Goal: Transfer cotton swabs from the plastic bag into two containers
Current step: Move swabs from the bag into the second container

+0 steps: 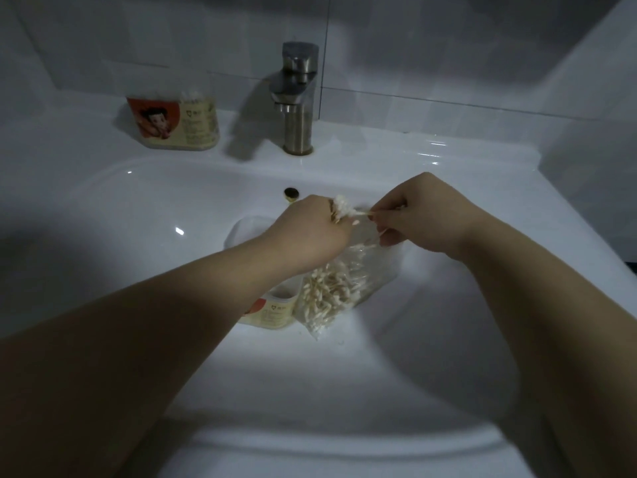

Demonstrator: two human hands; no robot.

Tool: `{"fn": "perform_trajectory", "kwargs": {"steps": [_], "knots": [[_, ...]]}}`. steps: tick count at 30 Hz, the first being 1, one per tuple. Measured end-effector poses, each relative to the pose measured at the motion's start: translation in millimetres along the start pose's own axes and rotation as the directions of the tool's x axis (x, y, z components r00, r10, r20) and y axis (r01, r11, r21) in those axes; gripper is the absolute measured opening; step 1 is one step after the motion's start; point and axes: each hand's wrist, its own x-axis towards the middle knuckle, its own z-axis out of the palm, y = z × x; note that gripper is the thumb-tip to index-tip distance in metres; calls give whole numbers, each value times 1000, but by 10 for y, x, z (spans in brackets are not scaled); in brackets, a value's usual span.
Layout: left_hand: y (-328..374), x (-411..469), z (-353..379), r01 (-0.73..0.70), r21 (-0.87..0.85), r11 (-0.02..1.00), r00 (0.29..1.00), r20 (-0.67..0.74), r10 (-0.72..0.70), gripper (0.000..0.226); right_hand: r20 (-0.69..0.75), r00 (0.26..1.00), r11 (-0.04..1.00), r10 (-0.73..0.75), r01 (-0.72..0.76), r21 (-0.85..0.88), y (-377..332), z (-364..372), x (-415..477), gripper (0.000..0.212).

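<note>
Over the white ceramic sink basin point(138, 208), the left hand point(310, 232) is curled round a small bundle of white-tipped cotton swabs point(342, 209), whose tips stick out up and rightward toward the other hand. The right hand point(417, 215) pinches a couple of swabs lying roughly level between the two hands. The clear plastic bag point(331, 291) lies in the basin, its long axis running from the hands down toward the near rim, with loose swabs heaped in its lower end. Just left of it, half under the forearm, stands a cream labelled plastic container point(274, 310). A second matching container point(179, 124) sits on the back ledge, left of the steel tap point(298, 98). The basin floor stretches wide toward the near rim.
</note>
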Motion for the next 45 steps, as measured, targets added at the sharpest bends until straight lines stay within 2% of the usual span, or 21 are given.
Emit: {"fn": "perform_trajectory", "kwargs": {"steps": [2, 6, 9, 11, 13, 15, 17, 21, 26, 28, 30, 32, 34, 38, 42, 45], "knots": [[0, 21, 0, 16, -4, 1000, 999, -43, -16, 42, -6, 1000, 999, -4, 5, 38, -6, -21, -11, 17], [-31, 15, -25, 48, 7, 999, 994, -95, -47, 49, -24, 1000, 995, -13, 15, 98, -19, -75, -46, 15], [5, -17, -45, -23, -46, 999, 973, -232, 12, 46, -15, 999, 998, -32, 33, 55, -20, -65, -51, 13], [46, -39, -63, -82, -131, 988, 962, -270, 44, 38, -15, 999, 998, -48, 48, 28, -20, -50, -45, 14], [74, -71, -67, -98, -157, 983, 980, -186, 68, 29, -22, 998, 998, -56, 57, 27, -11, -46, -37, 15], [61, -73, -43, -73, -66, 995, 995, -74, 68, 24, -22, 998, 998, -51, 52, 34, 4, -52, -25, 15], [25, -50, -26, -12, -5, 1000, 999, -31, 12, 24, -3, 999, 998, -44, 44, 37, 18, -59, -14, 14], [-9, -14, -62, 112, -186, 976, 988, -83, -130, 12, 46, 999, 999, -27, 26, 31, 37, -73, -19, 12], [-26, -4, -50, 138, -292, 946, 980, -95, -172, 6, 45, 999, 996, -30, 26, 86, 26, -89, -24, 11], [-13, 8, -42, 171, -439, 882, 972, -71, -224, 17, 33, 999, 991, -30, 26, 131, 31, -95, -20, 11], [11, 14, -46, 211, -630, 747, 966, 17, -259, 25, 24, 999, 981, -27, 22, 190, 33, -88, -18, 11], [20, 15, -51, 231, -737, 635, 966, 98, -238, 27, 15, 1000, 970, -23, 19, 240, 34, -72, -19, 10], [22, 2, -50, 233, -784, 576, 968, 133, -211, 29, 5, 1000, 962, -21, 19, 273, 38, -72, -19, 9], [7, 7, -60, 222, -836, 503, 966, 119, -228, 15, 1, 1000, 946, -28, 27, 323, 19, -92, -35, 9], [14, 23, -71, 214, -905, 369, 958, 121, -261, 34, 15, 999, 930, -38, 30, 366, -3, -65, -52, 10], [36, 35, -68, 206, -937, 282, 949, 121, -290, 35, 27, 999, 920, -37, 23, 392, -20, -47, -54, 12]]}}
